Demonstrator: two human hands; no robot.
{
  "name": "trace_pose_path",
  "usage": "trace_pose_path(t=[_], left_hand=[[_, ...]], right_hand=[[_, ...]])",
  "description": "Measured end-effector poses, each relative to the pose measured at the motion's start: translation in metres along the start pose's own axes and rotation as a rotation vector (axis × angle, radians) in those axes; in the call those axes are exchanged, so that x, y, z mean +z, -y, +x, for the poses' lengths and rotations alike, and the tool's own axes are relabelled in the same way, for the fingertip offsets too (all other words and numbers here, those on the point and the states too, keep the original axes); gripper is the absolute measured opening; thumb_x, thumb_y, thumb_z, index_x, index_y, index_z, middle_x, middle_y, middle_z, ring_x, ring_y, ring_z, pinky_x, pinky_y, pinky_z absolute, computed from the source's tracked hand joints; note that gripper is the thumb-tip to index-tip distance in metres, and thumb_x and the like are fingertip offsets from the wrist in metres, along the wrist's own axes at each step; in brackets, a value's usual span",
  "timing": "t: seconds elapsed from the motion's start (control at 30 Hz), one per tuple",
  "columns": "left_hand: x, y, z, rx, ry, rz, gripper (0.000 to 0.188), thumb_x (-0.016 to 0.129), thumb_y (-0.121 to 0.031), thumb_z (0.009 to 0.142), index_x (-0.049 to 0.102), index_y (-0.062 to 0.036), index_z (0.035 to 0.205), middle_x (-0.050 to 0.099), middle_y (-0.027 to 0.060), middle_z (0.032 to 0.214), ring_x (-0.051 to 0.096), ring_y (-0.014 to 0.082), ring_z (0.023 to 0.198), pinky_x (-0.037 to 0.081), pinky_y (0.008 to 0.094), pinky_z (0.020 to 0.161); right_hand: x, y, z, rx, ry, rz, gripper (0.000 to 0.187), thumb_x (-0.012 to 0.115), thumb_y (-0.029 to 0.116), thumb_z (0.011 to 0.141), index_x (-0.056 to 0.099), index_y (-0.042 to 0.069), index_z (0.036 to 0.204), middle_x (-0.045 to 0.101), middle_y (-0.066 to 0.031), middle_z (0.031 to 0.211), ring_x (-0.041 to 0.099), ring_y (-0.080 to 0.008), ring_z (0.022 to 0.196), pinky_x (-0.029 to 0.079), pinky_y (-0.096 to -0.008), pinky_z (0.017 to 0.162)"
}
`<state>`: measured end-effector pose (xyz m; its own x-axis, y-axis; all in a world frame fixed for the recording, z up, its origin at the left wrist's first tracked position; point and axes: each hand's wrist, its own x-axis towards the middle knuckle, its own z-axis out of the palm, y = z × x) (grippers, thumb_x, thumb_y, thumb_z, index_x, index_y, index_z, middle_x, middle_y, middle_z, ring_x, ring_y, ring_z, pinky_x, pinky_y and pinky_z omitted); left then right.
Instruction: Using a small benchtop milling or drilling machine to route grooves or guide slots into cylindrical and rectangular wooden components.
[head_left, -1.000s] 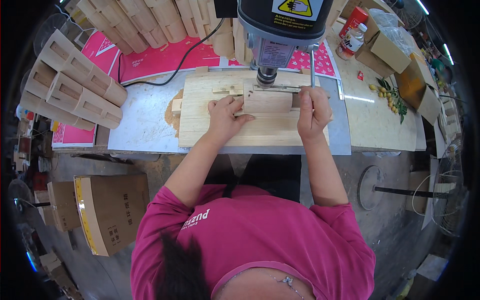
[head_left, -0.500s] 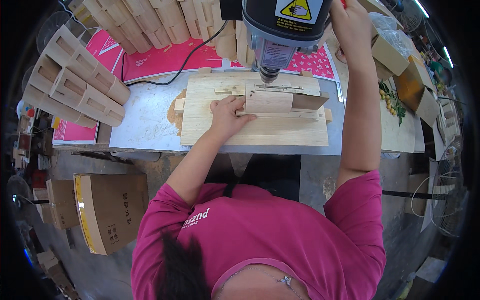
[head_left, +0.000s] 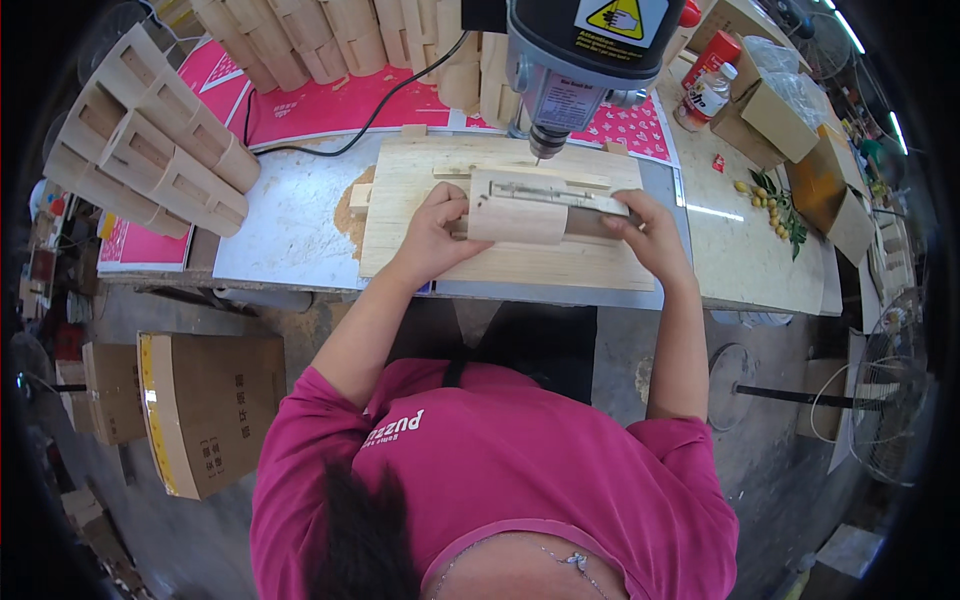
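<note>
A pale curved wooden piece (head_left: 518,218) is held over the flat wooden board (head_left: 590,272), with a metal-looking strip (head_left: 525,190) along its far upper side. My left hand (head_left: 436,236) grips its left end, thumb on the near side. From the right end a flat brownish bar (head_left: 590,222) sticks out, and my right hand (head_left: 650,238) pinches it between thumb and fingers. Just beyond the piece hangs the drill press (head_left: 575,85), its chuck (head_left: 547,142) and thin bit (head_left: 538,161) apart from the wood. How bar and piece join is hidden.
Stacked slotted wooden pieces (head_left: 160,140) stand at the left; more (head_left: 330,40) line the back. Sawdust (head_left: 354,225) lies beside the board. A black cable (head_left: 370,125) crosses the table. Right are a bottle (head_left: 705,97), cardboard boxes (head_left: 838,190) and yellow fruit (head_left: 768,205).
My right hand has come down from the drill press's handle and taken hold of the bar's right end. The wooden piece has shifted slightly toward me and left, away from under the chuck.
</note>
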<state>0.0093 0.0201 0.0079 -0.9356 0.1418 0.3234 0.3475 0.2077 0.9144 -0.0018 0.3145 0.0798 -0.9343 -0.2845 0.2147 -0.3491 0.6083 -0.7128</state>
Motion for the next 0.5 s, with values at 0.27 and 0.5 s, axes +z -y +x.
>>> trace_pose_path(t=[0.27, 0.5], left_hand=[[-0.091, -0.055, -0.051, -0.071, 0.074, -0.007, 0.027, 0.078, -0.004, 0.057, 0.058, -0.0053, 0.075, 0.047, -0.0016, 0.075, 0.046, 0.0077, 0.068, 0.038, 0.0213, 0.060], [-0.119, -0.078, -0.047, -0.583, -0.197, -0.219, 0.025, 0.071, -0.025, 0.074, 0.059, -0.0028, 0.072, 0.054, 0.0005, 0.055, 0.039, 0.0031, 0.037, 0.026, 0.0184, 0.032]], right_hand=[[0.008, 0.006, -0.027, 0.043, 0.076, 0.236, 0.026, 0.069, 0.002, 0.073, 0.058, 0.000, 0.097, 0.057, -0.0057, 0.085, 0.053, -0.0140, 0.079, 0.042, -0.0255, 0.070], [0.007, 0.005, -0.031, 0.031, 0.033, 0.211, 0.022, 0.067, -0.001, 0.073, 0.059, 0.001, 0.094, 0.056, -0.0037, 0.083, 0.051, -0.0127, 0.078, 0.040, -0.0236, 0.070]])
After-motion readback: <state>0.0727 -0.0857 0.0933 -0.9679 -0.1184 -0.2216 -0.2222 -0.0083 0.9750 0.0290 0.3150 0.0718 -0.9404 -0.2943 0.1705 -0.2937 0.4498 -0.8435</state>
